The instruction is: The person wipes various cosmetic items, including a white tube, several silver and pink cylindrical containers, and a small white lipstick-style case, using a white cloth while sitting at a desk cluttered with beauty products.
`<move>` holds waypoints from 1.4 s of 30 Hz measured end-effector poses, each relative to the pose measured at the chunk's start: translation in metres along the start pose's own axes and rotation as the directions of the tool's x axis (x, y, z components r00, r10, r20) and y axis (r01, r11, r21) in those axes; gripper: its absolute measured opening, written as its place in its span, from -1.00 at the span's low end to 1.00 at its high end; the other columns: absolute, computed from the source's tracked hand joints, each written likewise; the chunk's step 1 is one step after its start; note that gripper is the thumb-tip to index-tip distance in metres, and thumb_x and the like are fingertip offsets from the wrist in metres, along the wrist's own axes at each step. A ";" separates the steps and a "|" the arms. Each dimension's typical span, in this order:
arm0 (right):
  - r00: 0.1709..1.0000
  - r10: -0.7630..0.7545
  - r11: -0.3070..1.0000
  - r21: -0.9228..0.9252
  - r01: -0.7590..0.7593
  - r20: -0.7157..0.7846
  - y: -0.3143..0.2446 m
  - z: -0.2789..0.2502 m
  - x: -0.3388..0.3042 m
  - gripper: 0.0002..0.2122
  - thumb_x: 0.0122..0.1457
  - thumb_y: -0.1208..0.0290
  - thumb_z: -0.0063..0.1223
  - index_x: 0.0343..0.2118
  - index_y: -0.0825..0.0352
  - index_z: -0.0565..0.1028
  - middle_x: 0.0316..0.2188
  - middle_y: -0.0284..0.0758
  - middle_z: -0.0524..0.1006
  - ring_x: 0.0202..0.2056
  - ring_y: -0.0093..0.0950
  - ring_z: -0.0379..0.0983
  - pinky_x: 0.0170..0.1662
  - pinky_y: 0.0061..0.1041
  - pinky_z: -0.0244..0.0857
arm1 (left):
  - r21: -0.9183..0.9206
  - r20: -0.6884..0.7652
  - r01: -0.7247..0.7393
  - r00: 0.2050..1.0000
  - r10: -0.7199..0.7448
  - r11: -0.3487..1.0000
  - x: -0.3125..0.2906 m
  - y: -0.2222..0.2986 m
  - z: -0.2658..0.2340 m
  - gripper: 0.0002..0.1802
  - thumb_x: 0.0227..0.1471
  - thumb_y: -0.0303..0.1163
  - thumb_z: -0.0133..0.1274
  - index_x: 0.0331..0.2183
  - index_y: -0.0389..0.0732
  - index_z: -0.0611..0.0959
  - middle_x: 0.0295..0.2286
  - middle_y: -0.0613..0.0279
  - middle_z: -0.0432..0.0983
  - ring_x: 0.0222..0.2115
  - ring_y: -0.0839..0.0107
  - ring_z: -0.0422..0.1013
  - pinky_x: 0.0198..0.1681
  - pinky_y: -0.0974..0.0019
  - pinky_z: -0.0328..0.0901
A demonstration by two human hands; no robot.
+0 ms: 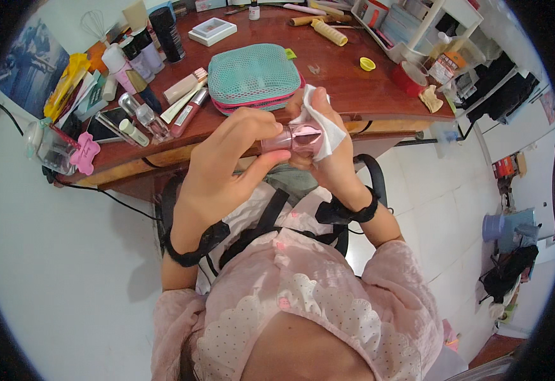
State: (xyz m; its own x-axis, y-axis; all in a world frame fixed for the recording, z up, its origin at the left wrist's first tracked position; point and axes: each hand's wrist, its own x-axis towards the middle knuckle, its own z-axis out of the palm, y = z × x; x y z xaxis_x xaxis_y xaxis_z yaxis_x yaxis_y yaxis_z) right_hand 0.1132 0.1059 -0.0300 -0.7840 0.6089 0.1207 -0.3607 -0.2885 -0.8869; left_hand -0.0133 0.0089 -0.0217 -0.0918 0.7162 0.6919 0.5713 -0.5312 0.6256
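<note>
Just off the desk's front edge, both my hands hold a small clear pink cosmetic bottle point(305, 137). My left hand point(230, 152) pinches its left end between thumb and fingers. Around the other end, my right hand point(331, 152) is closed, with a white wipe point(333, 132) draped between that hand and the bottle. The wipe and fingers hide part of the bottle, so its exact kind cannot be told. Right behind my hands, a turquoise mesh zip pouch point(255, 73) with pink piping lies on the desk.
On the reddish-brown desk point(347, 82), lip gloss tubes point(190, 113) and several bottles crowd the left. A glass jar point(52, 149) stands by the left edge. A white compact box point(212, 30), yellow roller point(329, 33), yellow cap point(367, 64) and red tape roll point(409, 75) lie farther back.
</note>
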 end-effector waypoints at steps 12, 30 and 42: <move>0.967 -0.248 0.968 -0.019 0.250 0.058 0.012 0.001 -0.001 -0.52 0.10 -0.19 -0.33 -0.37 0.24 0.18 -0.71 -0.52 0.19 -0.77 -0.78 0.01 -0.75 -0.76 -0.20 | -0.319 0.071 0.363 0.930 -0.360 0.875 -0.002 0.005 -0.002 -0.73 -0.11 -0.52 0.12 -0.33 -0.33 0.40 -0.43 0.14 0.49 -0.40 0.55 0.42 -0.35 0.47 0.35; 0.884 -0.459 0.867 -0.175 0.467 0.089 0.016 -0.002 -0.005 -0.64 0.20 0.01 -0.32 -0.27 0.28 0.18 -0.44 -0.48 0.17 -0.43 -0.73 0.08 -0.36 -0.76 0.00 | -0.187 -0.024 0.192 0.980 -0.199 0.964 -0.004 -0.002 0.003 -0.71 -0.13 -0.50 0.14 -0.31 -0.31 0.44 -0.42 0.12 0.49 -0.40 0.45 0.45 -0.34 0.44 0.32; 0.967 -0.254 0.966 0.035 0.255 -0.021 0.020 -0.008 0.003 -0.83 0.24 0.26 -0.28 -0.25 0.24 0.23 -0.49 -0.50 0.30 -0.53 -0.75 0.22 -0.53 -0.77 0.07 | -0.020 -0.112 0.223 0.968 -0.224 0.975 -0.002 0.006 -0.001 -0.72 -0.13 -0.49 0.13 -0.31 -0.29 0.44 -0.45 0.11 0.46 -0.46 0.35 0.43 -0.38 0.43 0.30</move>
State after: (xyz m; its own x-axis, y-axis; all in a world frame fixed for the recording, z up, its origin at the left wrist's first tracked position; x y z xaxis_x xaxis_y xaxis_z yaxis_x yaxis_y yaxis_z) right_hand 0.1075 0.1079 -0.0512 -0.6559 0.6773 0.3332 -0.5662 -0.1495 -0.8106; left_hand -0.0106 0.0038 -0.0191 -0.3084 0.7615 0.5701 0.5199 -0.3670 0.7714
